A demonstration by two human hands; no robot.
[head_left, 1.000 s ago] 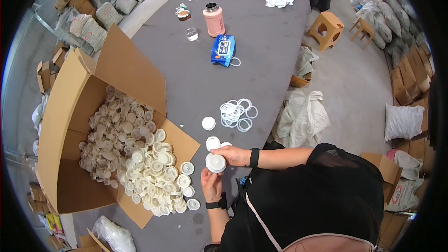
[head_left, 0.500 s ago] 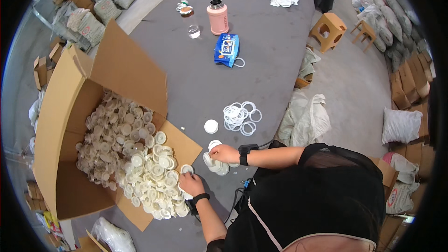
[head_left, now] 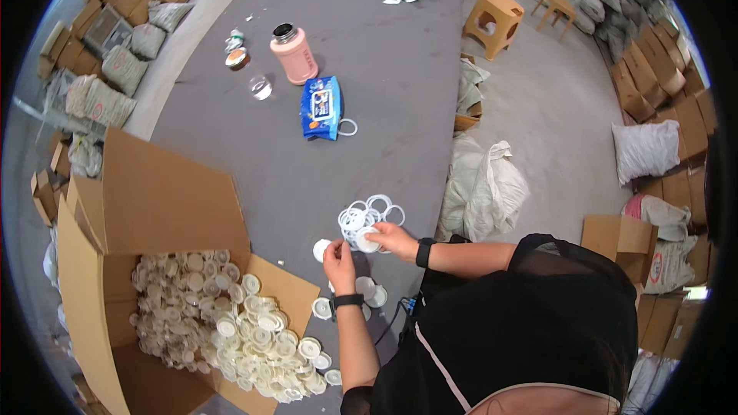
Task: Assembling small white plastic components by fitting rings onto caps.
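My left hand pinches a small white round cap just above the grey table. My right hand sits close beside it, fingers closed on a white round piece at the near edge of a pile of white rings. Whether that piece is a cap or a ring I cannot tell. A few loose white caps lie on the table under my wrists. To the left, an open cardboard box holds a heap of several white caps.
Further back on the table stand a pink bottle, a blue packet and a small glass jar. A white sack leans at the table's right edge. A wooden stool and stacked cartons are beyond.
My left hand reached down to the caps at the box flap, then came back up with a cap. Both hands have shifted toward the ring pile.
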